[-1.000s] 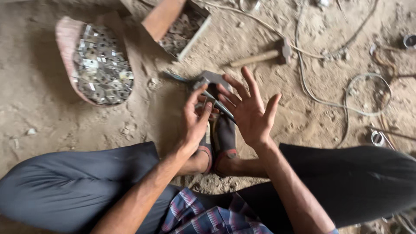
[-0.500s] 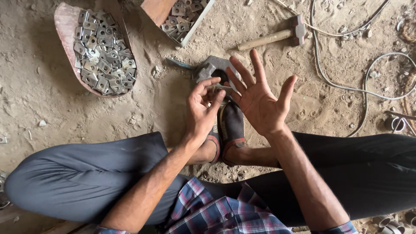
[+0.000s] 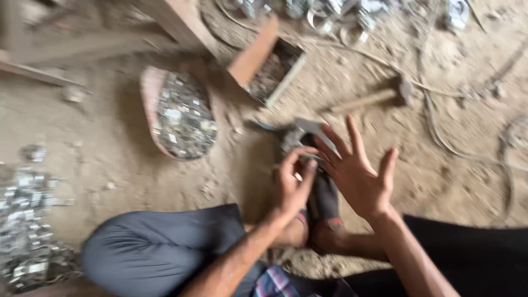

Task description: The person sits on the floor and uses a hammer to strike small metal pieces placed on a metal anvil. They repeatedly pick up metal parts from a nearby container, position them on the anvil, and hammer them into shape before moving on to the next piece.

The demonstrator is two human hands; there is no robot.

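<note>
Small metal piece (image 3: 297,176) | pinched – left hand (image 3: 291,184) fingers | right hand (image 3: 357,176) beside

We sit on a bare, sandy dirt floor (image 3: 110,165) in dull, even light. Beyond our hands lie wooden planks (image 3: 176,22); loose wires (image 3: 440,137) trail to their right. No walls show.

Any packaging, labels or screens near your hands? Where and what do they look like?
Open wooden box, beyond the hands, tilted, reddish-brown walls, holding small metal pieces.
Pink oval tray, left of the box, heaped with shiny metal pieces.
No labels, signs or screens are visible; the picture is blurred.
</note>
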